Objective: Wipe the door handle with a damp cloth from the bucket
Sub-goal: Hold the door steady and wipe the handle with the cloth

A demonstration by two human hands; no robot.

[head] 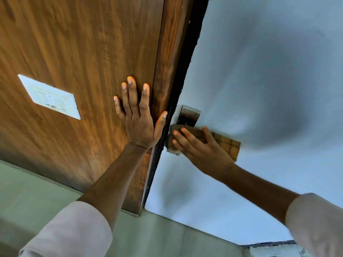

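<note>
Your left hand (138,115) flat and open on the wooden panel (74,52), your right hand (202,151) gripping the checked cloth (228,145) over the door handle (187,117), metal plate's long axis running upper-right to lower-left.

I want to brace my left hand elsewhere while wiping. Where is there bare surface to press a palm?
Bare wood lies between the white switch plate and the left hand, and above both. The pale blue door is bare above and right of the metal handle plate. It is crowded where the right hand presses the checked brown cloth.
</note>
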